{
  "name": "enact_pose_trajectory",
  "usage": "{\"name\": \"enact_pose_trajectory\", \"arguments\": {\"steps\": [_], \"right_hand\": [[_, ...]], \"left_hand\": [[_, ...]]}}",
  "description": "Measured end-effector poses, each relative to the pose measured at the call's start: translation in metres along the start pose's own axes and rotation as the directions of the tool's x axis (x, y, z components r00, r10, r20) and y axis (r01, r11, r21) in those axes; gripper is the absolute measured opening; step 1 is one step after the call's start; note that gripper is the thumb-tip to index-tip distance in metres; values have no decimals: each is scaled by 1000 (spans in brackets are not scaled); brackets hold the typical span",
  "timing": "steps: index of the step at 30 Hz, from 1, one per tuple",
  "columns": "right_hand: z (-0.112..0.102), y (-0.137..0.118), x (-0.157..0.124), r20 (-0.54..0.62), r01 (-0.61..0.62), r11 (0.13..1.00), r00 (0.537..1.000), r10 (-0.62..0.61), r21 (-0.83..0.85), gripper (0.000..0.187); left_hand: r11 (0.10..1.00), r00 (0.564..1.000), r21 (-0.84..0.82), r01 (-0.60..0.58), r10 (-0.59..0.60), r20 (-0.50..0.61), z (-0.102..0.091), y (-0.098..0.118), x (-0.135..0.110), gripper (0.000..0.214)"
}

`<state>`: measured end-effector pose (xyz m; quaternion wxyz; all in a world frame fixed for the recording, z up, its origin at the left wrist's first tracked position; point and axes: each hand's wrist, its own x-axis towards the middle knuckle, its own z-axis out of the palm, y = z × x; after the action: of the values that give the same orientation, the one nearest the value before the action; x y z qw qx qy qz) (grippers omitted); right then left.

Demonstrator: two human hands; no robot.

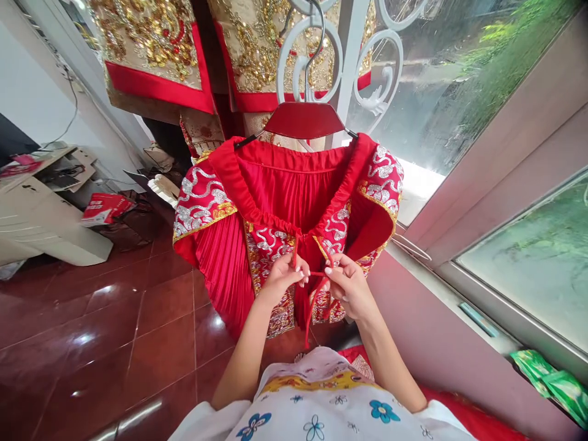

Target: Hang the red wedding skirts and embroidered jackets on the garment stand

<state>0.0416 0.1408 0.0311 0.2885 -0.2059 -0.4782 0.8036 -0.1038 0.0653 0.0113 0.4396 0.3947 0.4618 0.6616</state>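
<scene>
A red pleated skirt (225, 275) with silver and gold embroidery hangs by its gathered waistband (298, 160) from a red-fronted hanger (305, 121). My left hand (285, 274) pinches a thin red drawstring (316, 274) at the front of the waist. On the other side my right hand (348, 282) grips the same drawstring between thumb and fingers. A short stretch of cord runs taut between both hands, and a loose end dangles below them. The embroidered front panels lie just behind my fingers.
Gold-beaded garments with red hems (156, 61) hang behind. White scrolled ironwork (340, 55) stands beside the window (441, 79). Green packets (551, 383) lie on the sill at right. To the left are a white desk (50, 214), a red box (103, 209) and glossy tiled floor (160, 324).
</scene>
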Motion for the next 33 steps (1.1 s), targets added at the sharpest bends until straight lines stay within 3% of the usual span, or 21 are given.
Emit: {"name": "enact_pose_trajectory", "arguments": {"steps": [4, 9, 14, 17, 19, 21, 23, 26, 28, 33], "right_hand": [[2, -4, 0, 67, -51, 987, 997, 41, 149, 33], [3, -2, 4, 17, -36, 981, 999, 33, 188, 33], [5, 5, 9, 5, -19, 981, 1000, 18, 193, 32], [5, 8, 10, 4, -10, 984, 1000, 9, 176, 33], [6, 8, 8, -1, -14, 989, 1000, 14, 145, 34], [5, 7, 4, -4, -26, 994, 1000, 27, 108, 35], [5, 5, 1, -8, -27, 997, 1000, 27, 70, 35], [0, 1, -2, -42, 5, 1000, 999, -5, 6, 33], [-5, -4, -2, -73, 34, 998, 997, -38, -54, 33], [-15, -20, 0, -16, 69, 966, 997, -75, -251, 28]], "left_hand": [[983, 993, 145, -114, 115, 6, 5, -14, 0, 31], [927, 961, 280, -248, 273, -53, 10, -20, -2, 38], [957, 967, 168, -235, 248, -64, 6, -22, -4, 60], [973, 961, 27, -230, 232, -153, 5, -20, -6, 73], [969, 945, 78, -233, 244, -216, 4, -15, -9, 65], [944, 939, 260, -203, 263, -221, 3, -8, -13, 56], [821, 933, 552, -143, 298, -201, 3, -4, -18, 49], [427, 887, 904, -31, 429, -172, -1, -4, -25, 33], [220, 848, 975, 5, 516, -121, -6, -8, -28, 25], [-107, 776, 993, -44, 622, 101, -24, 1, -40, 14]]}}
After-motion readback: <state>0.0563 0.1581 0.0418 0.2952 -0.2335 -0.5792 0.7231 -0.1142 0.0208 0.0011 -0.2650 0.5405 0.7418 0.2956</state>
